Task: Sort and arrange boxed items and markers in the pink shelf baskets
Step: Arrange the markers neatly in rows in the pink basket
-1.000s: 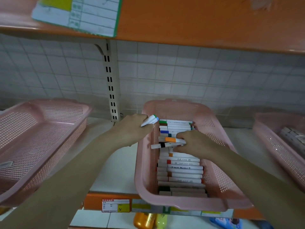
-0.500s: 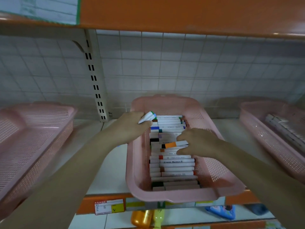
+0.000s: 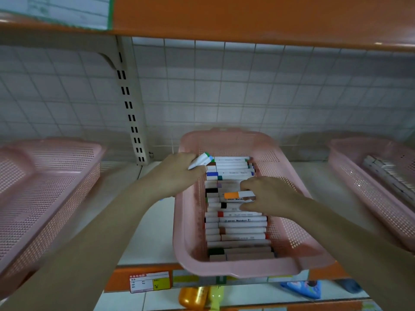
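I am reaching both arms into the middle pink basket (image 3: 190, 221), which is sitting on the white shelf (image 3: 157, 221) with its front rim hanging over the orange shelf edge (image 3: 116, 279). My left hand (image 3: 177, 173) is curling over the basket's left rim and gripping a small bundle of white markers (image 3: 201, 161); only their capped ends, one green and one blue, are poking out past my knuckles, so I cannot tell how many I am holding. My right hand (image 3: 269, 196) is hovering over the row of markers (image 3: 235, 225) lying crosswise in the basket, thumb and forefinger pinching the orange-capped marker (image 3: 239, 195); its far end is hiding under my fingers. The print on the marker barrels is too blurred to read. The nearest markers are lying in shadow, their colours hard to make out. A second pink basket (image 3: 45, 187) is sitting to the left, cut off by the frame edge. A third pink basket (image 3: 368, 187) at the right is holding pale boxed items (image 3: 386, 173), blurred and partly cropped. A price label (image 3: 149, 281) is showing on the shelf edge, unreadable.
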{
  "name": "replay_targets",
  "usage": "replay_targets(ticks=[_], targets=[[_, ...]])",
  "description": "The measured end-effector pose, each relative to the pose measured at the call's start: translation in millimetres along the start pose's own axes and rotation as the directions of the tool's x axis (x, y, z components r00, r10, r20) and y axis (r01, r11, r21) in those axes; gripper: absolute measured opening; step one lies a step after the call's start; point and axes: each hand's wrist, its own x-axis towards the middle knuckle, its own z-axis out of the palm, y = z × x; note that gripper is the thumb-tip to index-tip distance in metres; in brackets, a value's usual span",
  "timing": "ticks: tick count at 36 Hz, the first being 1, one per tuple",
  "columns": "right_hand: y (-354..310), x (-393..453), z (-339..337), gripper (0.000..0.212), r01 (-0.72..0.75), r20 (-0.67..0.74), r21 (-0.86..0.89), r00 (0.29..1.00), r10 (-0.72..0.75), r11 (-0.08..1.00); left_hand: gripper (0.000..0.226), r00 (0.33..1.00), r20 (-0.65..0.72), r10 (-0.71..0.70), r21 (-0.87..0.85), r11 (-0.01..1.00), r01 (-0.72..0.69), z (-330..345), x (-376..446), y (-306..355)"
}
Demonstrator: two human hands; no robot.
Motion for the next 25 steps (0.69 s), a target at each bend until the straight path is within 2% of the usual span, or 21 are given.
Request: replay_targets(ticks=[5, 13, 21, 25], targets=[[-2.6, 1.3, -1.5, 0.025, -0.014, 0.011, 0.037, 1.0, 0.014, 0.999, 0.038, 1.0, -0.005, -0.005, -0.012, 1.0, 0.005, 3.8, 0.7, -1.1], [-14.7, 4.0, 0.2, 0.015, 0.019, 0.066, 0.258, 0.997, -0.037, 0.966, 0.039, 0.999, 0.033, -0.006, -0.006, 1.0, 0.006, 5.5, 4.0, -2.3], [-19.8, 4.1, -0.5, 0.019, 0.057, 0.03, 0.13, 0.998, -0.062, 0.99, 0.038, 0.999, 0.038, -0.022, -0.003, 1.0, 0.022, 6.5, 4.0, -4.4], [-18.7, 5.5, 4.4, 0.013, 0.071, 0.006, 0.123, 0.997, -0.073, 0.99, 0.039, 0.999, 0.04, -0.03, -0.001, 1.0, 0.03, 6.3, 3.8, -3.2]])
